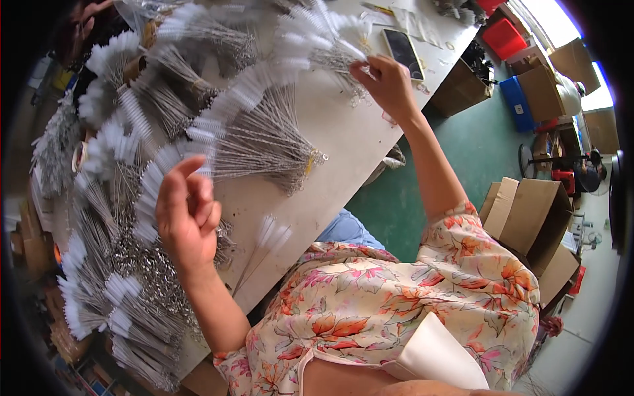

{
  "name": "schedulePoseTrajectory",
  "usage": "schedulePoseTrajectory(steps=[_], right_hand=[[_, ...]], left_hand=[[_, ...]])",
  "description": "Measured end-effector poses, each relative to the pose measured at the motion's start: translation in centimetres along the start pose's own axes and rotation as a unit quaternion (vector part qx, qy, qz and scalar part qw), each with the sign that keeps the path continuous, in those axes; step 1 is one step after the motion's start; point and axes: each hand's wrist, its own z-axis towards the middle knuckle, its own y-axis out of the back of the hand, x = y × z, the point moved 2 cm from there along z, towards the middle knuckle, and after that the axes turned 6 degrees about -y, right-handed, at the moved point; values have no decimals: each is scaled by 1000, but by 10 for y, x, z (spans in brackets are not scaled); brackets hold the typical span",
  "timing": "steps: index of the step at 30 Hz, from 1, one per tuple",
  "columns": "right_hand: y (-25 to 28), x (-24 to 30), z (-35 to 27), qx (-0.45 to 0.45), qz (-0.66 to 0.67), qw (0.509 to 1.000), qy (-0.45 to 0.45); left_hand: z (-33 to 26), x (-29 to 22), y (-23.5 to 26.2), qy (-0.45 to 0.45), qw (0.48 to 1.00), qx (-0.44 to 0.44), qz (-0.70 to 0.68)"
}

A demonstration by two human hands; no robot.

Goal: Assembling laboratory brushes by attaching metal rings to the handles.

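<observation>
Over the far right part of the table, my right hand (389, 84) is closed in a pinch at a bundle of white-bristled wire brushes (323, 43). What its fingertips grip is too small to make out. My left hand (187, 221) is raised above the brush piles at the left, fingers loosely curled and apart, nothing visible in it. Between the hands lies a fanned bundle of brushes (264, 135), its twisted wire stems gathered by a yellow tie (310, 161) near the looped ends. A few loose brushes (261, 247) lie near the table's front edge.
More brush bundles (142, 320) crowd the left side of the white table (353, 135). A phone (403, 54) lies beyond my right hand. Right of the table are cardboard boxes (528, 218), a blue crate (516, 104) and a fan (584, 173) on the green floor.
</observation>
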Motion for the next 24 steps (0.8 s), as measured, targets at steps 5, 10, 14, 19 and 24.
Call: schedulePoseTrajectory(steps=[5, 10, 14, 19, 24], right_hand=[[-14, -31, 57, -120, -2, 993, -2], [-38, -43, 109, 43, 74, 996, -36], [-39, -42, 134, 108, 96, 988, -52], [-6, -66, 177, -145, 17, 989, 37], [-28, -60, 168, 139, -46, 989, -26]], left_hand=[[-33, -23, 23, -68, 997, -19, 23], [-77, -39, 55, -89, 991, -81, 62], [-110, -42, 79, -79, 979, -167, 81], [-131, -46, 96, -109, 983, -144, 28], [-146, -45, 104, -127, 976, -175, 8]])
